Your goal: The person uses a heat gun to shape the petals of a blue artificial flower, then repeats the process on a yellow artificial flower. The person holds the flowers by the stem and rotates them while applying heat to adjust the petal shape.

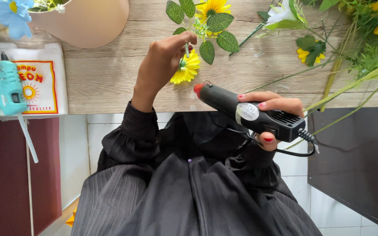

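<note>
Flower first: a small yellow artificial daisy-like bloom [186,68] on a thin green stem, petals fanned and hanging toward the near edge of the pale wood-grain counter [106,78], roughly midway along that edge. The left hand [162,61] has its grip pinching the stem just above the bloom, fingertips pressed together on it. The same stem carries dark green veined fabric leaves [218,22] and a larger yellow sunflower head [213,8] farther toward the back edge.

The right hand [270,114] has its grip wrapped around a black glue gun with a red nozzle tip [250,114], held just off the near edge; the tip sits close beside the small bloom but apart from it. A black cord trails from the gun's rear.

At the left end of the counter lies a teal glue gun [6,89] on a white printed packet [40,83]. More loose green stems and yellow flowers [351,57] crowd the right end
</note>
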